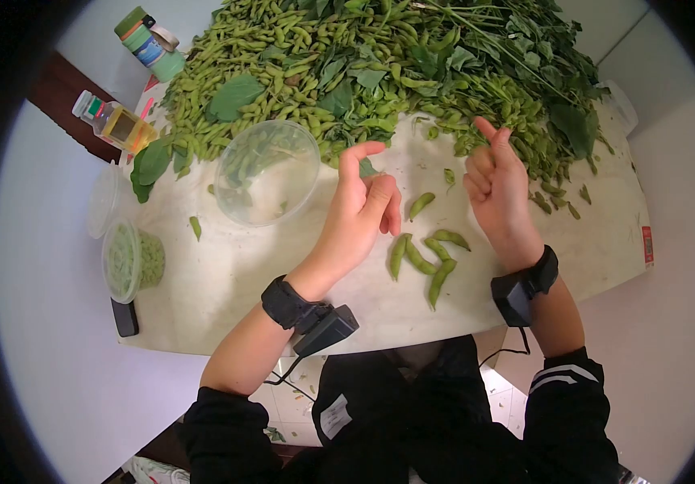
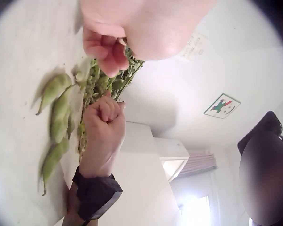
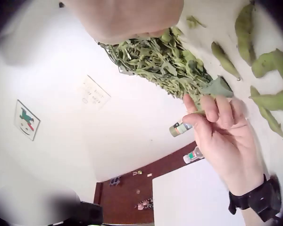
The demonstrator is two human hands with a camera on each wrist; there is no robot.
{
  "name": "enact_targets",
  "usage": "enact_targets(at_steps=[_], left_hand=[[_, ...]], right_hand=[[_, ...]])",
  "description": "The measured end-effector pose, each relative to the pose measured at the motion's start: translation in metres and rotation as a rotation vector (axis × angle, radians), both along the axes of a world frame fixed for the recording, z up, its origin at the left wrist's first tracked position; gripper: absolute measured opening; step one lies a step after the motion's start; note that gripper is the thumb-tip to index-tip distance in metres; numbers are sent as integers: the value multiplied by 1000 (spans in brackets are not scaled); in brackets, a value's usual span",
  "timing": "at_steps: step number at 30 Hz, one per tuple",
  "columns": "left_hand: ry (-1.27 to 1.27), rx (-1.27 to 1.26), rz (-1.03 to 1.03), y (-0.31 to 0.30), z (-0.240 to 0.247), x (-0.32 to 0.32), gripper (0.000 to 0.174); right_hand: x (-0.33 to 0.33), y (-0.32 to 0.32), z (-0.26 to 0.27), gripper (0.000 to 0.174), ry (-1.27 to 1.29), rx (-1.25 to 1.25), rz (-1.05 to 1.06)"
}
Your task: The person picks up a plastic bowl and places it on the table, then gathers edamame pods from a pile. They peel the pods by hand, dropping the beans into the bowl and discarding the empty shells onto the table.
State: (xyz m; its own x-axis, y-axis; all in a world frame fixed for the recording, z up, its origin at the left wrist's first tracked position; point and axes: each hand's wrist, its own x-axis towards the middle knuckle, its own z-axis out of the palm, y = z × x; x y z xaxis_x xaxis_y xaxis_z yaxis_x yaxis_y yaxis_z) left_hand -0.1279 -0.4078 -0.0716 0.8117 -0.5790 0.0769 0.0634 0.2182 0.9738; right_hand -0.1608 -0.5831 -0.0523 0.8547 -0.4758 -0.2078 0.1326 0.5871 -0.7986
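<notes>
Over the table's middle, my left hand [image 1: 361,198] hangs with its index finger bent forward and the other fingers loosely curled. My right hand [image 1: 496,185] is raised to its right, index finger and thumb extended, the other fingers folded toward the palm. No held pod shows in either hand. Several plump green soybean pods [image 1: 418,256] lie on the pale tabletop between and below the hands; up close they also show in the left wrist view as pods [image 2: 60,113]. A clear round plastic tub [image 1: 268,173] stands left of my left hand.
A large heap of soybean pods [image 1: 283,81] with leafy stems [image 1: 525,64] fills the back. At left stand a tub of shelled beans [image 1: 133,260], a lid [image 1: 104,200], an oil-like yellow bottle [image 1: 117,123] and a green bottle [image 1: 150,44]. A dark phone-like object [image 1: 125,319] lies near the left edge.
</notes>
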Motion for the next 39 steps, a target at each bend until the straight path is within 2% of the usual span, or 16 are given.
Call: enact_targets(at_steps=[3,4,6,10,11,15,17,19,21,24,25,27,29,33,36,39], left_hand=[[-24,-73,4,-2,3,-3,38],[-25,-72,5,-1,5,-3,38],[-51,-59,-75,1,9,-5,46],[-61,49,-151,4,12,-6,50],[-110,122,-172,4,12,-6,51],[-176,269,-212,4,14,-6,52],[-201,251,-195,4,12,-6,49],[-225,235,-179,2,6,-5,46],[-321,235,20,-1,-3,-2,31],[-401,272,82,0,-4,0,16],[-401,272,82,0,-4,0,16],[-261,240,40,1,-3,-1,14],[-285,221,47,2,-5,1,14],[-259,148,90,1,-5,0,13],[-157,90,68,1,3,-2,14],[-85,91,23,3,9,-2,14]], right_hand=[[-1,8,-4,31,-25,-83,339],[-2,9,-4,31,-25,-83,340],[-8,13,-1,32,54,-245,633],[-12,19,4,41,133,-454,766],[-12,22,7,41,73,-468,783],[-11,24,3,37,70,-553,805],[-9,21,-3,32,79,-790,780],[-9,23,-5,30,54,-761,712],[-9,23,-5,28,31,-732,643],[-8,22,-6,29,34,-746,587],[-8,23,-8,28,-1,-749,579],[-8,23,-8,28,-37,-751,570],[-9,23,-6,28,-25,-673,621],[-10,22,-3,27,-9,-679,655],[-10,21,-3,26,-41,-716,693],[-12,21,-4,25,-69,-864,631]])
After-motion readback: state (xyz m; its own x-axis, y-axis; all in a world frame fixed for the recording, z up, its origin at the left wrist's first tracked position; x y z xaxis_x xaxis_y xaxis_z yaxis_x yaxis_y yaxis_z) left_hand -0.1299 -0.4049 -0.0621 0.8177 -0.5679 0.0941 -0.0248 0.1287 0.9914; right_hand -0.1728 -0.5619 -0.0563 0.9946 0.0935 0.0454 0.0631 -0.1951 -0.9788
